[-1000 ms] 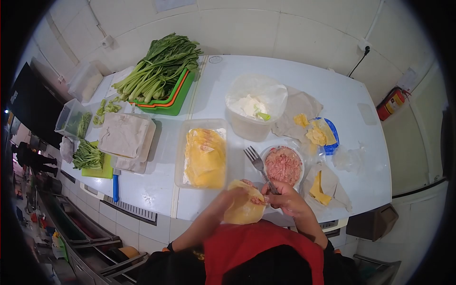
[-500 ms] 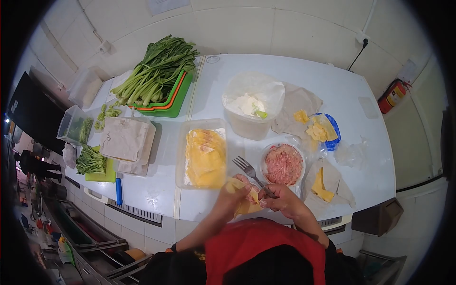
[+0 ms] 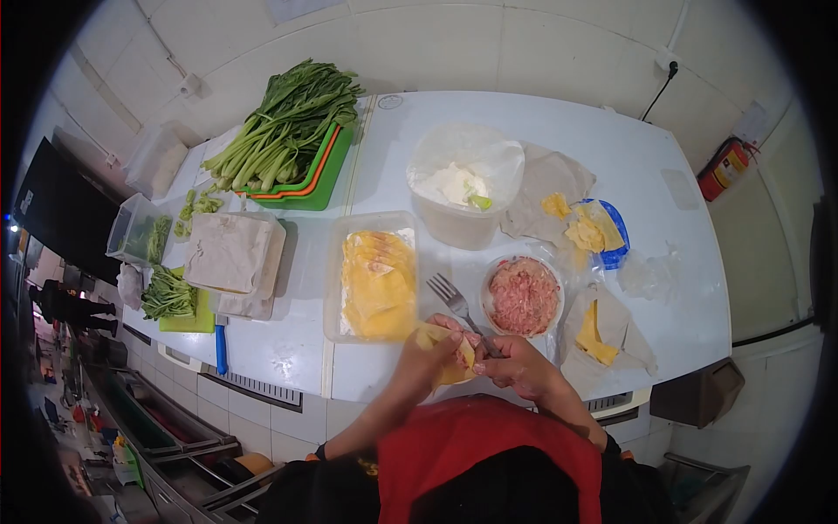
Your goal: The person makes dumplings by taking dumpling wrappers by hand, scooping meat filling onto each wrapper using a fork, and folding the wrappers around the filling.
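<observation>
Left hand (image 3: pixel 424 360) pinches wrapper (image 3: pixel 456 374) by bench (image 3: pixel 288 345) front edge; right hand (image 3: pixel 521 367) holds fork (image 3: pixel 458 306), fingertips at wrapper rim. Wrapper part-folded round filling (image 3: pixel 465 353), looks unclosed; mince (image 3: pixel 524 295), sheet stack (image 3: pixel 379 284) left.

Soft, even light, faint shadows on the white table (image 3: pixel 611 144), fisheye curvature, black corners

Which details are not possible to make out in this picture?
Head view: handle end of the fork, hidden by the right hand.
Head view: part of the yellow wrapper, covered by the left hand.
Head view: contents of the box, hidden by the grey paper.
Head view: label text on the fire extinguisher, too small.
</observation>
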The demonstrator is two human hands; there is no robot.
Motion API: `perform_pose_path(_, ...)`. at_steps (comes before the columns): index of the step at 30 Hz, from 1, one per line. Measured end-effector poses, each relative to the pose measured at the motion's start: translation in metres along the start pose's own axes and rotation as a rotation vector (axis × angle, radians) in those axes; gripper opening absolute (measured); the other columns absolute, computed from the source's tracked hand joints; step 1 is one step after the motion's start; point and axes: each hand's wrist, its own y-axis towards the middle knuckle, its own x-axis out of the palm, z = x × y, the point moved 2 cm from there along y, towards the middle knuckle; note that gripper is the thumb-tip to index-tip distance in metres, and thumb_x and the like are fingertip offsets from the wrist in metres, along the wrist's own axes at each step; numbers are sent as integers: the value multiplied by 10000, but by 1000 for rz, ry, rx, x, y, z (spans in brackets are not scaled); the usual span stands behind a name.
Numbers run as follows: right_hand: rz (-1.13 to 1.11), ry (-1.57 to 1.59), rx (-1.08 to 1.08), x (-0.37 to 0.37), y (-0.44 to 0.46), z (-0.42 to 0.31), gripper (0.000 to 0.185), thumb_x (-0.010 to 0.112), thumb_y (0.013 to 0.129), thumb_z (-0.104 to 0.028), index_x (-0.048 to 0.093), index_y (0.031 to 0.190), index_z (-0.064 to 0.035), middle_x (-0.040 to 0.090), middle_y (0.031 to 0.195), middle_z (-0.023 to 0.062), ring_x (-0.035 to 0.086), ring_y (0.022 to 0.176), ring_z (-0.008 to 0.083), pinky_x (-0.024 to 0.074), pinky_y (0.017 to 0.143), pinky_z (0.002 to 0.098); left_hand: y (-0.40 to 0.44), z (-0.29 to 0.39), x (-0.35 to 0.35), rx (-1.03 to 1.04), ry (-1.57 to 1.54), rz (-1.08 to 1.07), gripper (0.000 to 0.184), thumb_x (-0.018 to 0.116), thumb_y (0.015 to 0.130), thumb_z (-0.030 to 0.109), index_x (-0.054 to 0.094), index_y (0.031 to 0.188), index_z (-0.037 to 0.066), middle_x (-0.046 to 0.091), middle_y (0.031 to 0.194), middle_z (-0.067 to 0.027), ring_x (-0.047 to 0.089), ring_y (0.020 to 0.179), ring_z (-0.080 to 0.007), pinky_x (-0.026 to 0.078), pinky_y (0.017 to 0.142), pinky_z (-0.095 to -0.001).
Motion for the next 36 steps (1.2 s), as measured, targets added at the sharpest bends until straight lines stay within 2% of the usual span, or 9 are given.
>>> perform_pose_path(6,210,70,-227,-4,-3,-5,86,601,767,-47,519,784,-64,422,613,-56,318,478,24,220,432,190,0,-2,-8,-29,-41,50,161,477,906,145,445,1020,36,578,1007,-146,590,809,-177,505,700,-288)
perform_pose_path(9,340,-219,-413,-11,-1,-3,70,589,781,-84,528,814,-81,464,666,-52,358,519,30,274,453,202,-1,-12,-17,-57,-153,-26,264,462,900,173,425,1118,29,530,1113,-180,566,944,-226,483,807,-338)
perform_pose_path(12,404,-261,-451,-11,-1,-3,58,583,793,-76,529,815,-75,475,677,-53,392,553,24,297,477,191,-5,-4,-8,-118,-327,-139,375,456,886,183,384,1220,27,472,1205,-206,510,1081,-276,432,911,-390)
perform_pose_path(15,293,45,-250,-8,-4,-10,57,582,796,-57,526,806,-58,501,690,-47,413,569,25,319,488,191,-4,1,-1,-141,-370,-215,454,446,883,202,336,1287,26,441,1256,-208,478,1139,-300,399,955,-420)
perform_pose_path(18,369,-2,-290,2,-2,-18,79,613,776,-34,541,749,-53,433,607,-70,326,497,11,253,446,185,-5,-2,-3,-230,-489,-259,482,435,886,224,321,1307,18,435,1274,-199,471,1149,-310,377,974,-435)
perform_pose_path(21,543,-319,-588,-4,3,-17,83,635,762,-34,553,749,-45,418,585,-70,321,500,15,261,450,188,-8,-5,-5,-330,-478,-197,489,421,894,244,321,1309,7,435,1278,-188,466,1153,-315,358,991,-440)
perform_pose_path(24,733,-574,-512,-1,-5,-19,83,652,753,-38,569,763,-36,386,554,-72,314,504,20,265,456,189,-7,-9,-7,-360,-464,-124,487,396,905,263,325,1309,0,441,1272,-181,466,1153,-314,350,997,-439)
perform_pose_path(30,596,-787,-485,18,-13,-15,94,677,743,-50,589,762,-27,389,544,-62,321,510,22,285,459,195,-2,-8,-5,-286,-579,-203,502,343,916,277,281,1346,25,420,1291,-171,453,1167,-308,352,990,-434)
perform_pose_path(36,448,-736,-425,17,-11,-17,106,690,734,-48,602,789,-31,410,551,-60,324,516,23,298,475,192,-3,-4,-5,-221,-567,-330,591,366,906,321,184,1391,37,316,1374,-180,369,1244,-305,281,1046,-424)
